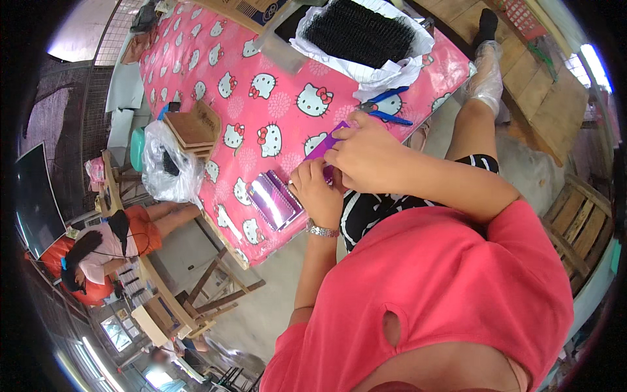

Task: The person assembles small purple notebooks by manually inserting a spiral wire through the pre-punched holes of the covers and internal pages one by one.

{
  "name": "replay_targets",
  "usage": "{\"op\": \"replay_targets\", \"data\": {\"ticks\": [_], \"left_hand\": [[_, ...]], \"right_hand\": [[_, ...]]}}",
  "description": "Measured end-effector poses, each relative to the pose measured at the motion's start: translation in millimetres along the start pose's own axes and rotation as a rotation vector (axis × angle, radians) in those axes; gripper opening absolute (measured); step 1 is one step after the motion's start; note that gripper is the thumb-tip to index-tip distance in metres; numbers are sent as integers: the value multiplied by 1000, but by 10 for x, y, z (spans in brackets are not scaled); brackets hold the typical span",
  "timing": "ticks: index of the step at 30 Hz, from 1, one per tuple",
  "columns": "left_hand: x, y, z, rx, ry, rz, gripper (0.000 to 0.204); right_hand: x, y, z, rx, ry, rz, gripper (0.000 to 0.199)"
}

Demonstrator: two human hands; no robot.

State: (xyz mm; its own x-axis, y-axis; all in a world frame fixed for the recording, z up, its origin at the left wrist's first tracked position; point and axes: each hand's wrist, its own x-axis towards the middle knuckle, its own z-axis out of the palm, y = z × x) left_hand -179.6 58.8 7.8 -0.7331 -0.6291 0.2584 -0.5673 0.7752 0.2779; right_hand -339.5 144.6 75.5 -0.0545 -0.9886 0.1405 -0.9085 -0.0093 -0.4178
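At the near edge of the pink table, my left hand [316,189], with a metal-banded watch on its wrist, has its fingers curled in against a flat purple strip [320,147]. My right hand [367,154] bends over the same strip from the right, fingers closed on it. The fingers touch in the middle and hide the strip's lower end. A small stack of shiny purple cards or packs [274,200] lies just left of my left hand. Beyond my right hand rest pliers with blue handles [392,117].
A pink cartoon-patterned cover [261,111] spreads over the table. At the far side, white paper [418,49] bears a black, net-like pile [359,31]. Brown cardboard pieces [192,130] and a clear plastic bag [168,171] stand left. Another person [104,251] works behind at the left.
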Motion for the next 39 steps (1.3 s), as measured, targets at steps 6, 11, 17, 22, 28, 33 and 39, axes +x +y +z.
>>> {"op": "replay_targets", "data": {"ticks": [6, 11, 17, 22, 28, 33, 39], "left_hand": [[94, 46, 13, 3, 26, 22, 29], [47, 52, -5, 13, -18, 0, 34], [42, -2, 6, -25, -8, -22, 35], [63, 37, 1, -44, -10, -33, 38], [31, -149, -40, -205, 25, 11, 31], [84, -154, -45, -243, 66, 24, 22], [47, -293, -16, -304, 88, -4, 21]], "right_hand": [[143, 141, 281, -69, -205, 59, 21], [68, -45, 58, -102, -96, -13, 16], [84, 18, 147, -83, -125, -21, 16], [141, 65, 294, -5, -271, 55, 21], [159, -77, 108, -26, -88, -29, 21], [430, 151, 172, -28, -320, 21, 16], [464, 103, 296, 3, -107, -22, 16]]}}
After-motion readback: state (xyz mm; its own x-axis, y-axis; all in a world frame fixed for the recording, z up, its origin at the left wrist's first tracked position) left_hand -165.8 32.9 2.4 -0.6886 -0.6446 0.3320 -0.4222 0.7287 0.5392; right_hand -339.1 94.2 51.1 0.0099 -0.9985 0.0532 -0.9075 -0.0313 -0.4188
